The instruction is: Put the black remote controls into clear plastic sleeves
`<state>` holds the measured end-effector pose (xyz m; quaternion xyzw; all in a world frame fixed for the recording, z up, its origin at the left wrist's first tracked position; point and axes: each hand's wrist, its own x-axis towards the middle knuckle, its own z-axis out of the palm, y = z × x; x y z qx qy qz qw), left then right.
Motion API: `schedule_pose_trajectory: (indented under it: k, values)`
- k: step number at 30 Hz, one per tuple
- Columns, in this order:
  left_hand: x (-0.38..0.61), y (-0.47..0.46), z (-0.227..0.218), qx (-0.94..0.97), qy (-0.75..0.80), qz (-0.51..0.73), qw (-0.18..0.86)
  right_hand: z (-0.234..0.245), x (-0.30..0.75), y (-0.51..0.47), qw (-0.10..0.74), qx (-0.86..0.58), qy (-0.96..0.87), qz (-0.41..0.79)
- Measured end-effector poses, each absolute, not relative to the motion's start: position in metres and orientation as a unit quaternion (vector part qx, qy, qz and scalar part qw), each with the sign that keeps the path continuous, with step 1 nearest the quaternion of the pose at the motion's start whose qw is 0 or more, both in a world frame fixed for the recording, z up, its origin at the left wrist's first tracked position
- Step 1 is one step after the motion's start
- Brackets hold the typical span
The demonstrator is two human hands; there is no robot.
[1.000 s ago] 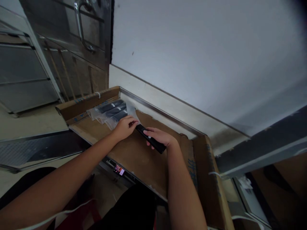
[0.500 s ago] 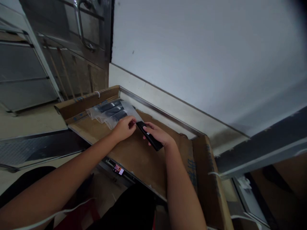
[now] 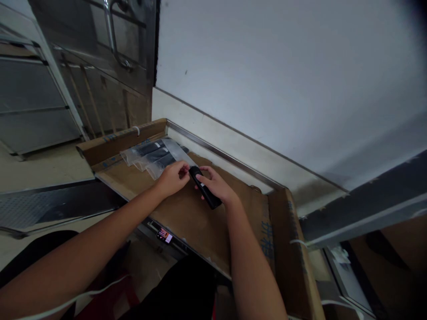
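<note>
A slim black device (image 3: 210, 198) with a small white label is gripped in my right hand (image 3: 214, 183), the thumb lying along its upper side. At the device's far end, my left hand (image 3: 176, 175) is closed, its thumb and fingertips pinching at the edge of a frosted plastic bag (image 3: 178, 151). That bag stretches away from the fingers toward the back of the cardboard; the exact pinch is too small to make out. To the left, several bagged black items (image 3: 151, 156) lie side by side, overlapping, each in a clear sleeve.
Brown cardboard (image 3: 187, 218) lines the tabletop, with raised cardboard sides at left and right (image 3: 287, 249). A phone with a lit screen (image 3: 164, 236) rests at the front edge. Behind stands a white wall (image 3: 267, 80); a metal door handle (image 3: 113, 40) is at upper left.
My right hand has shifted slightly left and turned the black device a little, so its lower end sits further left. My left hand stays almost in place.
</note>
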<state>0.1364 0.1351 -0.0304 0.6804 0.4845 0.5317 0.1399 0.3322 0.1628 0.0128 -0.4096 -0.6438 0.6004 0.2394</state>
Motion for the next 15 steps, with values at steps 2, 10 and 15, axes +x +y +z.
schedule_pose_trajectory:
  k: [2,10,15]
  values:
    - [0.1364,0.1329,-0.0280,0.680,0.488,0.529,0.139,0.0130,0.3318,0.1627,0.240,-0.415,-0.643,0.597]
    - [0.1358,0.1293,-0.0206,0.690,0.521,0.502,0.033,0.0146,0.3298,0.1610,0.248,-0.425,-0.659,0.569]
    - [0.1351,0.1349,-0.0252,0.686,0.549,0.476,0.041,0.0125,0.3274,0.1602,0.252,-0.429,-0.670,0.551]
